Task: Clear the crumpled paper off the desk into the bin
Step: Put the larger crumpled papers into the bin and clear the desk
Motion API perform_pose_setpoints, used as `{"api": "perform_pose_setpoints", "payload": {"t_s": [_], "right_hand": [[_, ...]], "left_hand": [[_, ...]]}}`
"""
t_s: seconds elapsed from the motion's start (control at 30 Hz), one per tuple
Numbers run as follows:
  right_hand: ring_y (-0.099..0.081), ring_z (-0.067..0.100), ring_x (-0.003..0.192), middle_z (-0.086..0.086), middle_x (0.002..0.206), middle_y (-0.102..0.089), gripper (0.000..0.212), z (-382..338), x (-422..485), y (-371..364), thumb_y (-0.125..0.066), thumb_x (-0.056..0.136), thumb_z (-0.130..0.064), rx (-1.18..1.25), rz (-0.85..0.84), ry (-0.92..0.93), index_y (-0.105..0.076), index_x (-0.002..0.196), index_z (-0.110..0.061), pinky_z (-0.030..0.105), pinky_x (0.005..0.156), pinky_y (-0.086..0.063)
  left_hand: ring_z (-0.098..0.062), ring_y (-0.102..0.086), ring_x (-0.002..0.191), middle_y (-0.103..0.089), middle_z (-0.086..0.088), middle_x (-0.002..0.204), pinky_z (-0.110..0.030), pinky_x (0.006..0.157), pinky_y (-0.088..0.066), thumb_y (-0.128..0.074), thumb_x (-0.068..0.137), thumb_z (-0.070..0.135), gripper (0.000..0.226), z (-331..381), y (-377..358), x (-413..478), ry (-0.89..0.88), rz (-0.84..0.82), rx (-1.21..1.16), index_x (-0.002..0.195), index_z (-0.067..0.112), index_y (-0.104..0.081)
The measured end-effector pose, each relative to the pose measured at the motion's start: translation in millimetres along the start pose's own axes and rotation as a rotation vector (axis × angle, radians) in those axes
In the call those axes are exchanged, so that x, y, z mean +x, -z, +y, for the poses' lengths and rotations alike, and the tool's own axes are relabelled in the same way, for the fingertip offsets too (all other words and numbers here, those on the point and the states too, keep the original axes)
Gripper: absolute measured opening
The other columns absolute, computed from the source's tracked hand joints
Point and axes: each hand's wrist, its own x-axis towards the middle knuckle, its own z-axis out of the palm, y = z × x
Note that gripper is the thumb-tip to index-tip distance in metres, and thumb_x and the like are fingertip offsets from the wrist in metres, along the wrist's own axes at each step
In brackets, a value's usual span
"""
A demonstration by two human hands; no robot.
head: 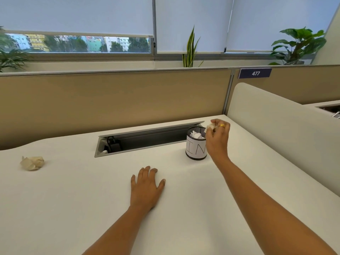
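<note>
A small black mesh bin (196,146) with a white label stands on the white desk (92,199), right of centre. White crumpled paper (197,135) lies inside it. My right hand (218,137), with a gold ring, pinches a small crumpled paper ball (211,126) just above the bin's right rim. My left hand (147,188) lies flat on the desk, fingers straight, in front of the bin. A beige crumpled paper ball (32,163) sits at the desk's far left.
An open cable tray (139,139) with a black plug is sunk into the desk behind the bin. A tan partition (110,96) closes the back. A white rounded divider (276,122) bounds the right side.
</note>
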Motion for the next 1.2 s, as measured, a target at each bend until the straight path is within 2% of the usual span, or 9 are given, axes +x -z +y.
{"api": "perform_pose_setpoints", "payload": {"t_s": [0.13,0.27,0.37,0.43,0.53,0.83,0.97,1.1,1.2], "right_hand": [[-0.048,0.019,0.097,0.016,0.124,-0.039,0.026,7,15,-13,-0.051,0.09,-0.003,-0.078,-0.062,0.072,-0.044,0.115,0.0,0.024,0.084,-0.044],[-0.054,0.024,0.096,0.013,0.122,-0.039,0.032,13,18,-30,-0.058,0.088,-0.011,-0.21,-0.158,0.126,-0.04,0.115,-0.006,0.03,0.075,-0.049],[-0.055,0.031,0.103,0.018,0.126,-0.04,0.04,22,18,-38,-0.062,0.087,-0.016,-0.38,-0.251,0.169,-0.043,0.118,0.0,0.035,0.081,-0.051],[-0.055,0.034,0.108,0.019,0.123,-0.044,0.037,27,17,-40,-0.061,0.088,-0.019,-0.442,-0.274,0.196,-0.049,0.116,0.001,0.036,0.083,-0.051],[-0.055,0.031,0.111,0.016,0.123,-0.052,0.037,33,14,-39,-0.053,0.091,-0.031,-0.5,-0.298,0.17,-0.055,0.112,-0.001,0.037,0.088,-0.052],[-0.061,0.03,0.103,0.014,0.109,-0.07,0.052,51,6,-35,-0.047,0.089,-0.05,-0.747,-0.335,0.358,-0.064,0.112,-0.006,0.039,0.1,-0.045],[-0.061,0.027,0.098,0.01,0.102,-0.07,0.058,49,18,-35,-0.043,0.086,-0.061,-0.867,-0.477,0.302,-0.064,0.105,-0.01,0.037,0.095,-0.044],[-0.06,0.024,0.086,0.009,0.098,-0.069,0.066,38,32,-37,-0.042,0.081,-0.069,-0.995,-0.648,0.269,-0.062,0.101,-0.01,0.034,0.077,-0.048],[-0.052,0.022,0.082,0.009,0.1,-0.066,0.07,30,41,-40,-0.042,0.078,-0.073,-1.018,-0.757,0.189,-0.061,0.1,-0.009,0.032,0.07,-0.043]], "left_hand": [[-0.015,-0.015,0.142,-0.025,0.003,0.151,-0.043,0.118,-0.008,-0.031,0.092,0.049,0.047,-1,-4,4,0.002,0.039,0.019,0.135,0.028,-0.03],[-0.015,-0.015,0.142,-0.024,0.004,0.151,-0.043,0.118,-0.007,-0.03,0.092,0.049,0.048,-1,-7,4,0.004,0.05,0.027,0.136,0.029,-0.029],[-0.015,-0.015,0.143,-0.024,0.004,0.152,-0.042,0.118,-0.007,-0.029,0.093,0.049,0.049,-2,-7,5,0.005,0.05,0.029,0.137,0.029,-0.028],[-0.015,-0.015,0.142,-0.024,0.004,0.152,-0.042,0.118,-0.008,-0.03,0.093,0.049,0.048,-1,-7,4,0.005,0.056,0.03,0.136,0.029,-0.029],[-0.014,-0.015,0.142,-0.024,0.004,0.151,-0.042,0.118,-0.007,-0.03,0.093,0.049,0.048,-1,-6,4,0.011,0.057,0.029,0.136,0.029,-0.029],[-0.015,-0.014,0.142,-0.024,0.004,0.151,-0.042,0.118,-0.007,-0.03,0.092,0.049,0.048,0,-6,3,0.016,0.052,0.02,0.135,0.029,-0.03],[-0.015,-0.014,0.143,-0.024,0.004,0.152,-0.042,0.118,-0.006,-0.029,0.092,0.049,0.048,0,-6,4,0.016,0.047,0.023,0.136,0.029,-0.029],[-0.015,-0.015,0.143,-0.024,0.003,0.152,-0.042,0.118,-0.006,-0.03,0.092,0.05,0.049,0,-7,4,0.018,0.046,0.019,0.136,0.029,-0.029],[-0.015,-0.015,0.142,-0.025,0.004,0.152,-0.042,0.118,-0.007,-0.029,0.092,0.05,0.048,0,-7,5,0.016,0.052,0.022,0.136,0.029,-0.03]]}}
